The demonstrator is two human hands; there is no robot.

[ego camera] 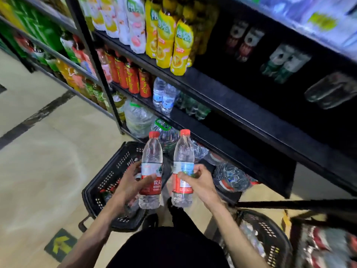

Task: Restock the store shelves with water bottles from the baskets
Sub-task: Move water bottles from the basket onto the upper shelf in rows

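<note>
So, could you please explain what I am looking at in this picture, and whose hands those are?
There is no machine here. One camera, worn on a person's head, looks down at their own bare hands. The left hand grips a red-capped bottle of water, and the right hand grips a second red-capped bottle; both are upright. Below them a black basket stands on the floor, and another basket at the lower right seems to hold more bottles. Ahead are dark store shelves with yellow juice bottles and other drinks.
</note>
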